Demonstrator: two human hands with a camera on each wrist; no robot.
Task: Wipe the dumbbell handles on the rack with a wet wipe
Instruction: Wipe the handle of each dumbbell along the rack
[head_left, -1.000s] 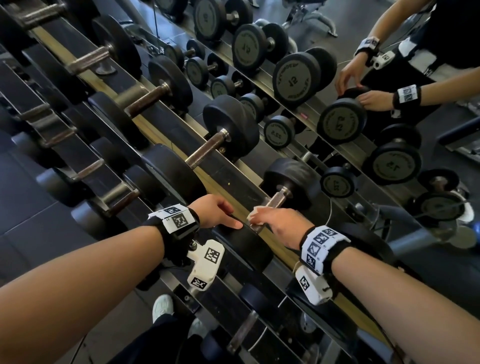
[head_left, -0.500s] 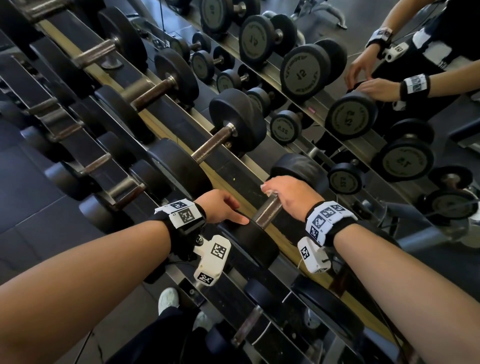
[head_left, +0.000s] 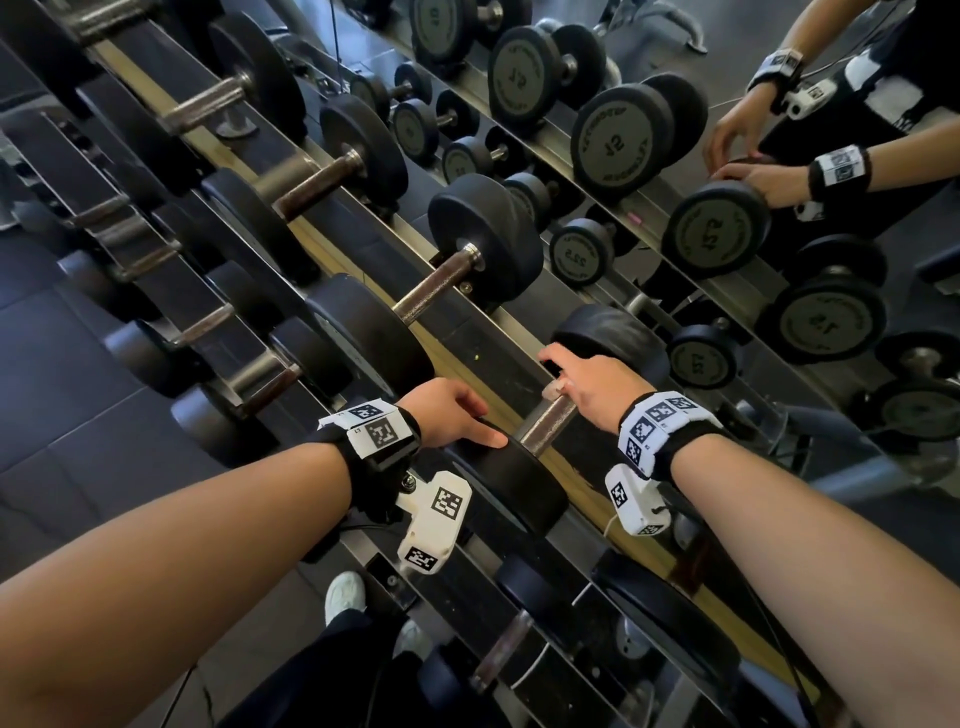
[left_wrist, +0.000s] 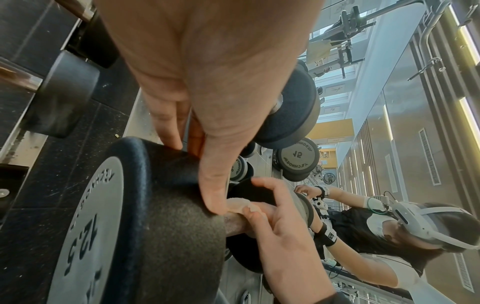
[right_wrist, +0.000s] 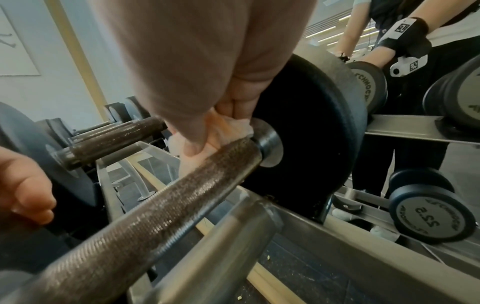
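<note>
Mostly hidden under my right hand (head_left: 597, 387), wet wipe (right_wrist: 228, 131) bunched in curled fingers at far end of dumbbell handle (right_wrist: 155, 207) on rack (head_left: 457, 322), my left hand (head_left: 447, 413) resting straight-fingered on near weight head (left_wrist: 166, 216), fingertips partly out of sight.

In the left wrist view, the end plate of the near dumbbell (left_wrist: 85, 232) at 7 o'clock reads "12.5", with arched brand lettering too cut off to read. At 3 o'clock a mirrored dumbbell (left_wrist: 297, 159) shows a reversed "15" and "TECHNOGYM". In the right wrist view, a small mirrored dumbbell (right_wrist: 432, 216) at 4 o'clock bears a reversed "22.5".
</note>
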